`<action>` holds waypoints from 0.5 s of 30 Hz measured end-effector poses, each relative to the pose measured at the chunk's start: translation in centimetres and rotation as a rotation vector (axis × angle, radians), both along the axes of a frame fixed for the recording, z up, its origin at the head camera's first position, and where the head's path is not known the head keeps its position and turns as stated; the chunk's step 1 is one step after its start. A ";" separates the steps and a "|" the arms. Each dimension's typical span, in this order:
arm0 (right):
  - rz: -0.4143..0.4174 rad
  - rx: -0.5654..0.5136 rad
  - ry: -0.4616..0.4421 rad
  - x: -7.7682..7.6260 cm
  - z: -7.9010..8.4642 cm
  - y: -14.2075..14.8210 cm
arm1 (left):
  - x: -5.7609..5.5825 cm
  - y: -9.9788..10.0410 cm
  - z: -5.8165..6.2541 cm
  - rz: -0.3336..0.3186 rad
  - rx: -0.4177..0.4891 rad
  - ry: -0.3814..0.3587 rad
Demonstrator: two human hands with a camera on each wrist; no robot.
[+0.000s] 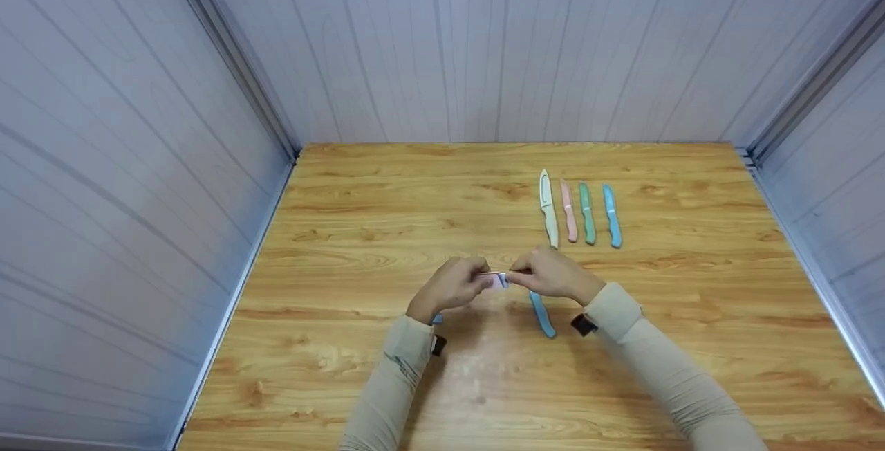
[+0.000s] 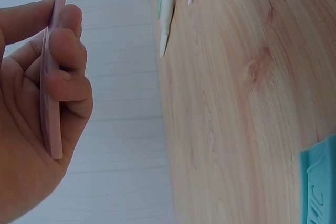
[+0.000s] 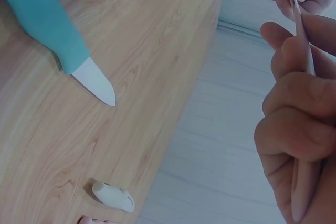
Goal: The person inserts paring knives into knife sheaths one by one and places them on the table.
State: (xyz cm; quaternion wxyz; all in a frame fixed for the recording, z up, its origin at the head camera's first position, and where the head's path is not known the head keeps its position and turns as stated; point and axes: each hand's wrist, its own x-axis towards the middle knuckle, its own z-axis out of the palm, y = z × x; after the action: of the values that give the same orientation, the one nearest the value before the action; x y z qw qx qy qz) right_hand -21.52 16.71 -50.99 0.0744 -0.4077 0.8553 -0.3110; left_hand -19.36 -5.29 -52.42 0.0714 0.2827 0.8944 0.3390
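Note:
A slim pink piece point(image 1: 498, 281), seen nearly edge-on in both wrist views, spans the gap between the two hands; I cannot tell its kind. My left hand point(image 1: 456, 283) grips one end, fingers curled round it and thumb on its side. My right hand point(image 1: 555, 273) grips the other end, whose rounded tip lies against the palm in the right wrist view. A small slot shows in the piece between the hands. Just below the right hand lies a knife with a turquoise handle point(image 1: 543, 315) and white blade point(image 3: 97, 82).
On the table's right half lie a white sheathed knife point(image 1: 548, 209) and slim pink point(image 1: 568, 212), green point(image 1: 587, 214) and blue point(image 1: 612, 217) knives in a row. A turquoise piece with raised lettering point(image 2: 320, 182) lies under the left wrist. Ribbed panels point(image 1: 470, 50) enclose the table.

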 end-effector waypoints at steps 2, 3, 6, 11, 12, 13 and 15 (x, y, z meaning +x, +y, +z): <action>0.004 -0.004 0.005 0.0 0.0 -0.1 | 0.0 0.0 0.0 -0.006 0.004 -0.002; 0.007 -0.003 0.012 -0.1 -0.1 -0.1 | 0.0 0.0 0.0 -0.009 0.006 -0.009; 0.005 0.000 0.027 -0.1 -0.2 -0.2 | 0.0 0.0 0.0 -0.014 0.012 -0.044; 0.004 0.002 0.048 -0.1 -0.2 -0.4 | 0.0 0.0 0.1 -0.017 0.028 -0.076; 0.005 0.003 0.052 -0.1 -0.2 -0.4 | 0.0 0.0 0.1 -0.019 0.027 -0.072; 0.008 0.005 0.057 -0.1 -0.2 -0.5 | 0.0 0.1 0.1 -0.018 0.027 -0.070; 0.015 0.008 0.061 -0.1 -0.1 -0.5 | 0.0 0.1 0.2 -0.017 0.025 -0.065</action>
State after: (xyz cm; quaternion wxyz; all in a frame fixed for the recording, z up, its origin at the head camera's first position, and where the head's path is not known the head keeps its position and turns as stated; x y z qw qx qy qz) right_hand -21.59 16.22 -51.11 0.0526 -0.4232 0.8553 -0.2944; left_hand -19.36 -5.19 -52.26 0.0999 0.2800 0.8849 0.3585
